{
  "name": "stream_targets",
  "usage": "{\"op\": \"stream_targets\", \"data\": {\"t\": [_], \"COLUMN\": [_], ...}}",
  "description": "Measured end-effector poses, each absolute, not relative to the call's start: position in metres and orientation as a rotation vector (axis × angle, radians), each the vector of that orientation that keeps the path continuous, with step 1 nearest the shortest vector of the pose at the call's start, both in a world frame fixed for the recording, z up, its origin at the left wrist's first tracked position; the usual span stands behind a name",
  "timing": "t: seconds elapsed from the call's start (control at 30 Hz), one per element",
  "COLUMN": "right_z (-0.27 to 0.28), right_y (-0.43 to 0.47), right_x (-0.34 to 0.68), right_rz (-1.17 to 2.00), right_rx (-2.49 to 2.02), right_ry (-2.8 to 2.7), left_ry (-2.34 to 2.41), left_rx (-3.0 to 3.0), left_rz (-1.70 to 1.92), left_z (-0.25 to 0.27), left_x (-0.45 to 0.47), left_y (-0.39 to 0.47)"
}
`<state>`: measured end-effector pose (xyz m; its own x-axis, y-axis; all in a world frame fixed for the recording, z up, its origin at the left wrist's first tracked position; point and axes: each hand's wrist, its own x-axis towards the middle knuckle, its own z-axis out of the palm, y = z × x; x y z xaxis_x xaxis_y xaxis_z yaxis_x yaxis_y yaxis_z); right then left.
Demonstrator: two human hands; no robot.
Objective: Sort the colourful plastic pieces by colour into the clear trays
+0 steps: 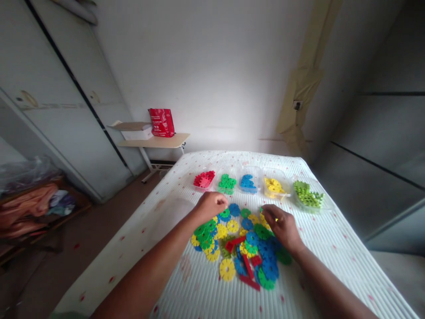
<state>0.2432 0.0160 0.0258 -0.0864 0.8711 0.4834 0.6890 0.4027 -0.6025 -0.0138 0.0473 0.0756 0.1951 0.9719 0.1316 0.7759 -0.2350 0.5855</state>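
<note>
My left hand (210, 206) is closed in a loose curl above the far left edge of a pile of toothed plastic discs. Whatever its fingers may hold is hidden. Over the pile's right side, my right hand (282, 225) has its fingers bent together. A bit of green shows at its fingertips and a bit of yellow by its palm, but I cannot tell whether it grips either. Between the hands lie yellow discs (227, 270), blue discs (267, 260), green discs (206, 235) and several red bars (248, 266).
Behind the pile stand clear tubs of red pieces (203, 179), green pieces (227, 182), blue pieces (248, 183), yellow pieces (273, 185) and light-green pieces (308, 195). A striped white cloth (199, 297) covers the surface. A side table (166, 141) bears a red bag (161, 122).
</note>
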Motion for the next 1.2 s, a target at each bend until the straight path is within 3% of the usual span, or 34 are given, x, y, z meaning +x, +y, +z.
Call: {"op": "stream_targets", "data": {"t": [0.17,0.73,0.93,1.2], "right_z": [0.025,0.023,0.023,0.02], "right_y": [0.019,0.018,0.018,0.017], "right_x": [0.248,0.246,0.245,0.242], "right_rz": [0.246,0.259,0.249,0.227], "right_rx": [-1.357,-1.338,-1.336,-1.344], "right_ry": [-1.817,-1.901,-1.917,-1.964], "left_ry": [1.298,1.634,1.814,2.074], "left_rx": [2.335,2.499,2.355,2.087], "left_rz": [0.427,0.234,0.453,0.762], "left_z": [0.058,0.03,0.06,0.122], "left_x": [-0.003,0.027,0.006,-0.037], "left_y": [-0.003,-0.032,-0.009,0.086]}}
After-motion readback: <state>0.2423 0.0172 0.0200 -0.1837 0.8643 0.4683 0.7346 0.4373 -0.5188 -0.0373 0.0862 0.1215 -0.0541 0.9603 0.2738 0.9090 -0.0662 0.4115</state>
